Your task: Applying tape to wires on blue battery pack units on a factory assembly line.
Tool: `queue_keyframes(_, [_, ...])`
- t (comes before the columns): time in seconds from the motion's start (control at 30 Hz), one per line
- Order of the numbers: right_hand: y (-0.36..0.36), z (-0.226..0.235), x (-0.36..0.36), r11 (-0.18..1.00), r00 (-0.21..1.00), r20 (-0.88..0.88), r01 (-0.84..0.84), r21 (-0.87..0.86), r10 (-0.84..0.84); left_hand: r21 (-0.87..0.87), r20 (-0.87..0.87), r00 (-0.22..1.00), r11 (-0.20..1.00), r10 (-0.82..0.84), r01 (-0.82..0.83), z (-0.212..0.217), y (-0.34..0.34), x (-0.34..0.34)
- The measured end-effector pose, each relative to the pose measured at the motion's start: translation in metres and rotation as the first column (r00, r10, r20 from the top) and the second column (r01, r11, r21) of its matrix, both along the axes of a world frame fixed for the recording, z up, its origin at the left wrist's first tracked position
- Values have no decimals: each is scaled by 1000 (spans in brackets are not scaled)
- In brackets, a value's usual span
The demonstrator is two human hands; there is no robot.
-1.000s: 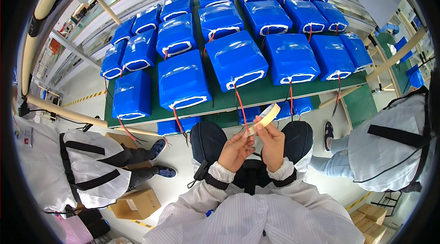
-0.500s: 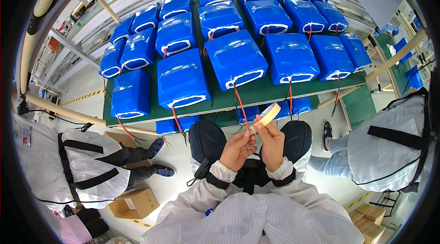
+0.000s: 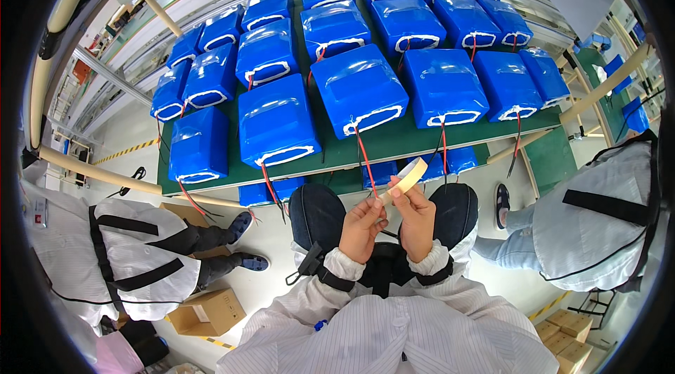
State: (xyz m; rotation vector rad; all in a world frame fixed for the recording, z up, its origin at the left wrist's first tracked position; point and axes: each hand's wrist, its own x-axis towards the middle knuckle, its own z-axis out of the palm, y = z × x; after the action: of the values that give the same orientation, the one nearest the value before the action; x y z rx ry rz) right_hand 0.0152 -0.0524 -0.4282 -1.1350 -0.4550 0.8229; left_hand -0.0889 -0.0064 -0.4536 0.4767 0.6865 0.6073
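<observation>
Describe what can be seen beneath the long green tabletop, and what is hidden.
Beneath the green tabletop, blue plastic-wrapped blocks show on a lower green shelf. The tabletop covers the rest of them; the person's dark-trousered left knee hides part of the shelf.

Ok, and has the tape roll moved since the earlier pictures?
No, not noticeably: the tape roll, held in the right hand, sits about where it did against the green table.

An open brown cardboard box (image 3: 207, 314) stands on the pale floor (image 3: 256, 288) near a co-worker in a white coat with black straps (image 3: 63, 254). Brown cardboard cartons (image 3: 575, 325) sit together at lower right. Yellow-and-black striped tape (image 3: 126, 152) runs along the floor at left.
</observation>
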Motion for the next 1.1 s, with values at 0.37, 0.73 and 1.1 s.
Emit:
queue_keyframes(0.37, [-3,-6,-2,1000,999,-48,12,-8,-13,201,-187,982,979,16,23,15,2,1])
queue_keyframes(0.73, [-7,-2,3,997,985,-169,38,62,-27,154,-117,993,988,26,-8,-2,6,4])
queue_keyframes(1.1, [-9,4,9,993,972,-228,79,93,-55,306,-263,964,950,26,58,-10,0,6])
